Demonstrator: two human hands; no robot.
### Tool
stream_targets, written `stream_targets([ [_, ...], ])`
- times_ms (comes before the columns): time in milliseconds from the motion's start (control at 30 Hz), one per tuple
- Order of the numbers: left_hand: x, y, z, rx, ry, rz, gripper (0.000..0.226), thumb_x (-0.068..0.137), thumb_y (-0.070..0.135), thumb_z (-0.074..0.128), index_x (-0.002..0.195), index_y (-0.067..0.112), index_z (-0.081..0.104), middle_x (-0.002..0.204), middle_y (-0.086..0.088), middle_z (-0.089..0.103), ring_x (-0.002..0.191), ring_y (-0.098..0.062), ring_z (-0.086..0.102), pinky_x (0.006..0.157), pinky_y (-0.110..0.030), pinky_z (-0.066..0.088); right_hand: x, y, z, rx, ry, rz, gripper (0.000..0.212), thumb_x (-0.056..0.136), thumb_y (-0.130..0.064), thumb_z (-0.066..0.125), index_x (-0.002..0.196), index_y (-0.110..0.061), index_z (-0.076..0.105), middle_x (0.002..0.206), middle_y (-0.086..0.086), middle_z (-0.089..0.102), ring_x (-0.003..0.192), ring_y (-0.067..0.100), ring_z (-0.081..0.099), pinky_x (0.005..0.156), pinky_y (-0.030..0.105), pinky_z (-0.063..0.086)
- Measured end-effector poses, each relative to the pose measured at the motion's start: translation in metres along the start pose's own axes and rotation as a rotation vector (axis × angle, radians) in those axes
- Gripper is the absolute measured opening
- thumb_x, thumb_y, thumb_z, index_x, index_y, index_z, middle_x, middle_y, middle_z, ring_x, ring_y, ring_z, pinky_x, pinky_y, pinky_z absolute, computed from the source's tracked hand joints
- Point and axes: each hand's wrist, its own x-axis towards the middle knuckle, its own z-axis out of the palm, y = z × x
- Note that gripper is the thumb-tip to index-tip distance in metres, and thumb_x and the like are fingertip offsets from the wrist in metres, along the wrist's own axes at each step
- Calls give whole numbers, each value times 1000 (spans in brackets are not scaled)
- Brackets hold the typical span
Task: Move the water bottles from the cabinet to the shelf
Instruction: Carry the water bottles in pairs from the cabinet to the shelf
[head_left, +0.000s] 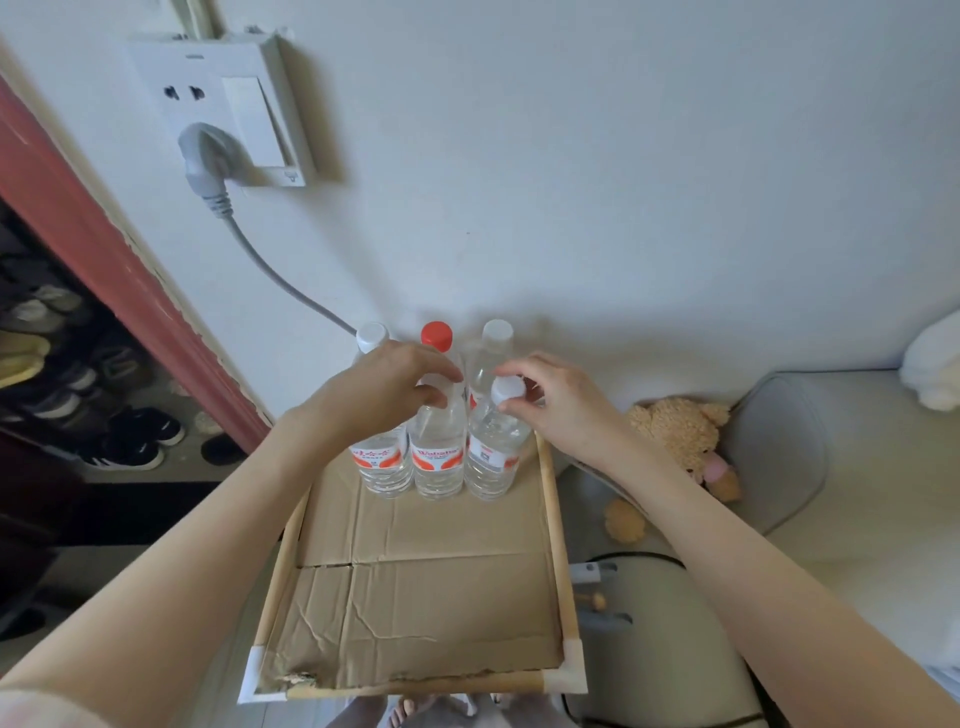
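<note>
The left hand (387, 384) is curling its fingers around the top of the middle front bottle (436, 449), covering its cap. The right hand (558, 402) is pinching the white cap of the right front bottle (491, 454) between thumb and fingertips. Both forearms are reaching forward over the cardboard-lined shelf (553, 525), where six bottles are standing upright in two rows near the wall, a red-capped bottle (436, 335) at the back.
</note>
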Motion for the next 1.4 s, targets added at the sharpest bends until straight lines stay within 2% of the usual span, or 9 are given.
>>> stream_targets([
  [200,-5,1,5,22,58,10,31,82,24,62,113,17,60,118,-1,57,107,-17,46,88,-32,38,-1,-4,0,-95,43,20,31,76,-30,70,95,-12,53,98,3,56,81,20,54,73,35,45],
  [367,-10,-5,1,27,-54,94,42,81,13,63,122,20,54,130,3,51,119,-17,41,96,-28,31,-7,-4,-4,-58,-98,-15,40,87,-17,56,125,-22,49,127,-5,53,91,18,57,84,33,47],
  [633,-7,-3,8,43,80,10,34,78,24,66,110,15,60,110,-2,57,101,-21,51,86,-41,42,-2,-9,-5,-88,-1,74,32,74,-27,72,97,-11,55,95,4,58,82,20,55,75,34,45],
  [733,-6,-1,8,41,98,-15,42,74,35,69,109,15,59,103,-1,56,96,-21,51,84,-41,43,-3,-8,-4,-94,-40,44,36,78,-26,67,109,-15,53,109,3,56,95,19,54,82,35,46],
  [833,-7,-4,5,12,-20,17,45,76,27,69,119,22,54,122,2,53,111,-18,46,90,-45,41,-5,-7,-4,-71,-132,5,42,85,-16,56,127,-23,48,128,-6,51,100,11,51,88,29,44],
  [967,-7,-7,2,21,-73,50,37,79,10,64,113,21,57,118,2,55,111,-19,46,91,-45,38,-1,-9,-6,-83,-100,52,32,84,-19,61,115,-19,56,110,-3,56,87,16,55,82,31,45],
  [1167,-2,-5,5,28,4,-29,35,76,24,68,108,16,58,104,1,54,98,-21,49,86,-44,42,2,-11,3,-168,73,101,40,70,-42,73,86,-11,52,84,0,54,75,18,49,65,32,40],
  [1267,-1,-4,6,25,54,-44,40,72,33,71,105,13,59,93,4,47,85,-15,45,82,-39,44,-1,-9,1,-123,-12,72,37,76,-36,69,103,-13,54,101,2,58,90,18,53,76,33,45],
  [1400,0,-3,6,14,-6,-20,44,73,34,70,112,19,57,111,1,54,96,-18,49,87,-42,43,-5,-6,-2,-86,-39,48,28,81,-23,62,108,-17,57,104,3,63,92,20,58,83,39,48],
])
